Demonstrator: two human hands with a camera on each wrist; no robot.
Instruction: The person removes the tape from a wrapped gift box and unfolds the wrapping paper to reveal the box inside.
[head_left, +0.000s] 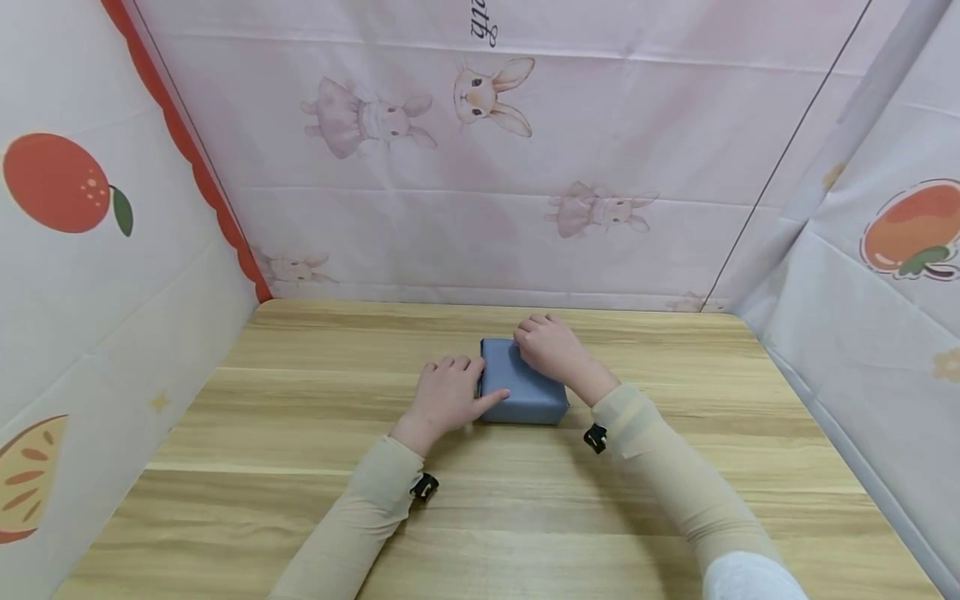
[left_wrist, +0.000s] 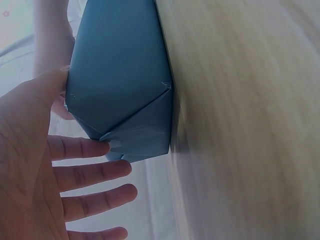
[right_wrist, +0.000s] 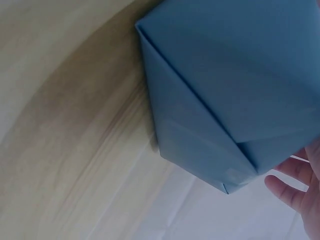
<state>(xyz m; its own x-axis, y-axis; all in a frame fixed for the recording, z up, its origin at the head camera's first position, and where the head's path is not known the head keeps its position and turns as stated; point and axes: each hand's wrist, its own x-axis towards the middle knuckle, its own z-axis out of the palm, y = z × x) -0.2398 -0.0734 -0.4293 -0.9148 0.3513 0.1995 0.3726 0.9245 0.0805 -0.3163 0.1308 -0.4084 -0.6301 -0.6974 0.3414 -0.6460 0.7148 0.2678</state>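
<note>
A box wrapped in blue paper [head_left: 528, 400] lies on the wooden table. Its end shows folded paper flaps [left_wrist: 145, 127] with a bit of clear tape. My left hand [head_left: 446, 396] is at the box's left side, its thumb on the top near the front edge. In the left wrist view the index fingertip touches the folded end, while the other fingers stretch out straight past it. My right hand [head_left: 555, 350] holds the box at its far right part, with fingers bent over the back edge. In the right wrist view those fingers [right_wrist: 285, 192] show beyond the folded end; the thumb is hidden.
The wood-grain table [head_left: 300, 433] reaches back to a pink cloth wall [head_left: 465, 242] printed with rabbits. White cloth walls with fruit prints stand at the left [head_left: 135, 308] and right [head_left: 847, 342]. Small black devices sit at both wrists.
</note>
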